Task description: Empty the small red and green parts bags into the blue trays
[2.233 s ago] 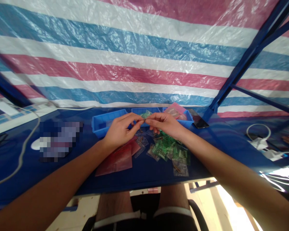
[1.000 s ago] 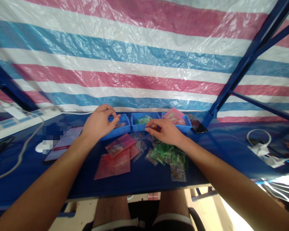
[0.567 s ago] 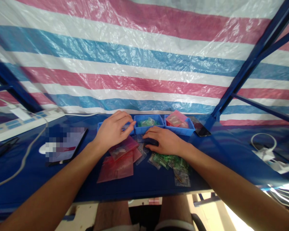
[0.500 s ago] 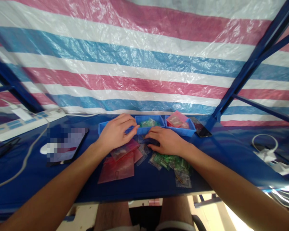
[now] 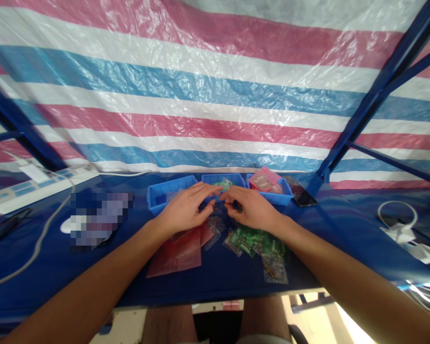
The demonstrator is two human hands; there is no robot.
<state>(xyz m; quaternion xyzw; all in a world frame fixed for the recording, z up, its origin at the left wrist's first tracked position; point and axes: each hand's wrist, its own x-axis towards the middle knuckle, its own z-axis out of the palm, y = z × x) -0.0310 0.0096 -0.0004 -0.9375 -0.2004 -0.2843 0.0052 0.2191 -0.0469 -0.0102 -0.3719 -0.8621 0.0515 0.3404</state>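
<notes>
The left hand [image 5: 191, 206] and right hand [image 5: 252, 206] meet fingertip to fingertip just in front of the middle blue bin [image 5: 225, 177]; whether their fingers pinch anything, I cannot tell. Small clear bags [image 5: 215, 230] lie just below them, with green packets [image 5: 249, 239] piled under the right wrist and red bags [image 5: 181, 255] near the left one. All look light, limp and probably slippery, with stiffer little pieces inside that may slide about; a corner or sealed edge seems the best place to pinch. The rims of the left blue bin [image 5: 152, 199] and right blue bin [image 5: 281, 197] hem in the far side. Blue tabletop [image 5: 337, 229] shows between bags and near edge, and more widely right of the right forearm
</notes>
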